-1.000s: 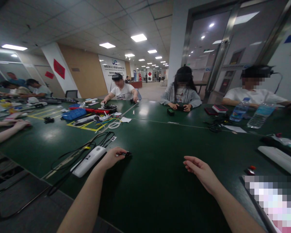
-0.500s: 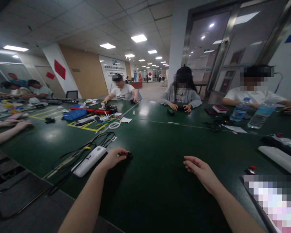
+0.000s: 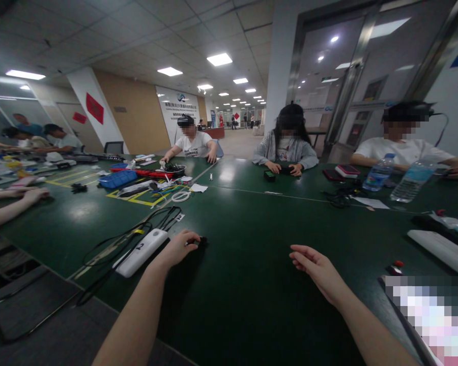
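Note:
My left hand [image 3: 183,247] is closed, its thumb and fingers pinched on a small black object [image 3: 202,241] at the table surface. The object's kind is too small and dark to make out. Just left of that hand lies a white power bank-like box [image 3: 142,252] marked "2", with black cables [image 3: 132,231] looped around it. Over the right half of the green table [image 3: 244,284], my right hand [image 3: 313,262] is held with fingers loosely stretched and nothing visible in it.
A pixelated screen [image 3: 431,320] and a long white box [image 3: 440,251] lie at the right. Two water bottles [image 3: 412,182] stand farther back. A blue tray [image 3: 117,179] and loose wires [image 3: 164,193] are at the far left. Several people sit around the table.
My left hand has barely shifted around the small black object. My right hand stays in place.

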Available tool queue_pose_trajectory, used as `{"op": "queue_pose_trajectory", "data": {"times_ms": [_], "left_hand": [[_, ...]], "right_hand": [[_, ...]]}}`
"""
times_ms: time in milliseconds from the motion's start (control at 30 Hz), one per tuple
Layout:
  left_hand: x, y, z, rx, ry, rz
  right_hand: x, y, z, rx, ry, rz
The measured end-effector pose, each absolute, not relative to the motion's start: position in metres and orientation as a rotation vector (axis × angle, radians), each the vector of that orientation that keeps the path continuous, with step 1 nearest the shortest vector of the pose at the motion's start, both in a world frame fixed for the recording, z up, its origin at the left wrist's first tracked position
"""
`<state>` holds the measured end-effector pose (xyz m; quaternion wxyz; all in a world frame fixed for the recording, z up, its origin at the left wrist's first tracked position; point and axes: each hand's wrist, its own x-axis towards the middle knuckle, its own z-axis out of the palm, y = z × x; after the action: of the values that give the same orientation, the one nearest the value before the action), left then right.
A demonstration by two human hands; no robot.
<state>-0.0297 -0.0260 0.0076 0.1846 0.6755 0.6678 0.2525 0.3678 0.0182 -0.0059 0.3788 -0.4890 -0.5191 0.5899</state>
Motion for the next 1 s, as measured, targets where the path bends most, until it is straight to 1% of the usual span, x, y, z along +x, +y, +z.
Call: {"op": "queue_pose_trajectory", "data": {"times_ms": [167, 333, 433, 567, 767, 1000], "left_hand": [[-0.026, -0.022, 0.002, 1.958, 2.002, 0.735], [-0.025, -0.021, 0.003, 1.869, 2.320, 0.559], [-0.029, -0.020, 0.003, 1.883, 2.439, 0.516], [-0.032, -0.017, 0.000, 2.020, 2.496, 0.518], [-0.029, -0.016, 0.001, 2.073, 2.562, 0.457], [-0.032, -0.013, -0.006, 2.005, 2.489, 0.465]], "right_hand": [[0.368, 0.021, -0.010, -1.238, -1.326, 1.507], [0.366, 0.021, -0.010, -1.234, -1.332, 1.512], [0.366, 0.019, -0.006, -1.234, -1.332, 1.517], [0.365, 0.017, -0.002, -1.257, -1.320, 1.507], [0.366, 0.018, -0.003, -1.262, -1.332, 1.497], [0.368, 0.019, -0.004, -1.265, -1.335, 1.516]]}}
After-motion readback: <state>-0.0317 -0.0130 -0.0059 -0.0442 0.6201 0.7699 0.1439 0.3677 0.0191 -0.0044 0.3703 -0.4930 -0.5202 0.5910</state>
